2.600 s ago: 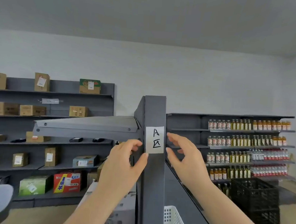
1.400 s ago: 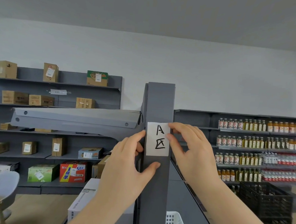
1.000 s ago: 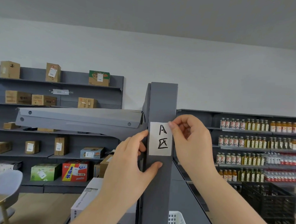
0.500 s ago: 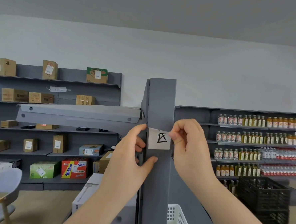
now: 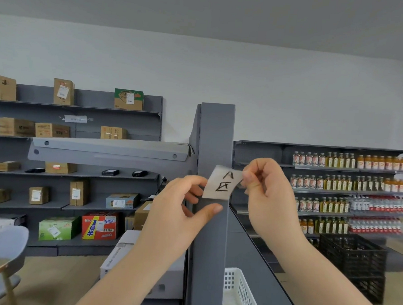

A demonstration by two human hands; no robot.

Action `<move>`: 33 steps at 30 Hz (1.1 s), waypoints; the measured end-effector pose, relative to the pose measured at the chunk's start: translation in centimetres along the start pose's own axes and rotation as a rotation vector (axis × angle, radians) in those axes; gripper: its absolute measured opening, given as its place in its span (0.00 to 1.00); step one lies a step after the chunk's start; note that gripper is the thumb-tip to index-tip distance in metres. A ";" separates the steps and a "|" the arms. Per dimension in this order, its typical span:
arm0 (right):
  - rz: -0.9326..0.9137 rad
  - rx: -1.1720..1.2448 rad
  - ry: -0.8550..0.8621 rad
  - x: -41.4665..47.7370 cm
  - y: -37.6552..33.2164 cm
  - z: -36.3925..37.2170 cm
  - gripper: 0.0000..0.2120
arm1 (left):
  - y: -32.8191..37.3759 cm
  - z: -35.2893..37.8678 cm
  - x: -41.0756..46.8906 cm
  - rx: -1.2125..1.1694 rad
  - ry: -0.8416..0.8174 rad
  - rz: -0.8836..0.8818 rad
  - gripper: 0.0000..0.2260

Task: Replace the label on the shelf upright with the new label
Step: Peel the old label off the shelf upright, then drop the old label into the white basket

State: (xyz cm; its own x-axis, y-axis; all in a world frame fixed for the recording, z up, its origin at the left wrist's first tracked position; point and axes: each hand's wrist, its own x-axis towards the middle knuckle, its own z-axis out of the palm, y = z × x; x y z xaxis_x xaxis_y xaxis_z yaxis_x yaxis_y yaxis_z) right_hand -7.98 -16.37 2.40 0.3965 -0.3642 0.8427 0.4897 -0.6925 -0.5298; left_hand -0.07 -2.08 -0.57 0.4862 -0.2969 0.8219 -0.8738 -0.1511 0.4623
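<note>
Stockroom shelving all round, grey shelf upright (image 5: 215, 134) dead centre. Right hand (image 5: 267, 194) pinches the top right corner of the old label (image 5: 222, 183), peeled and tilted, its lower left maybe clinging on. Left hand (image 5: 180, 210) braces the post, holding nothing, thumb below. Yank sideways and it'll probably tear or leave residue.

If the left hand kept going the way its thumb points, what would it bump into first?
Probably the grey shelf upright: the left hand already has its thumb across the front of it, just below the peeling label.
</note>
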 end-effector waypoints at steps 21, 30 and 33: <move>-0.142 -0.157 -0.382 -6.6 6.8 -6.9 0.13 | 2.2 6.7 -3.8 -0.915 -0.369 -0.684 0.17; 0.207 0.081 -0.290 -8.4 8.9 -9.8 0.05 | 1.7 10.3 -5.5 -0.818 -0.402 -0.669 0.11; 0.410 0.185 -0.201 -8.9 8.7 -10.1 0.14 | 1.6 11.0 -6.2 -0.806 -0.417 -0.631 0.13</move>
State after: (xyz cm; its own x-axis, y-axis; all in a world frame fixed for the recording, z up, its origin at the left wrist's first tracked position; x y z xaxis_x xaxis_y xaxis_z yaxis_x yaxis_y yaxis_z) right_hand -15.06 -25.43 -8.70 0.7183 -0.4436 0.5360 0.3851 -0.3882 -0.8373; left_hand -4.63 -10.85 -8.61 0.6668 -0.7001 0.2554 -0.1317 0.2267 0.9650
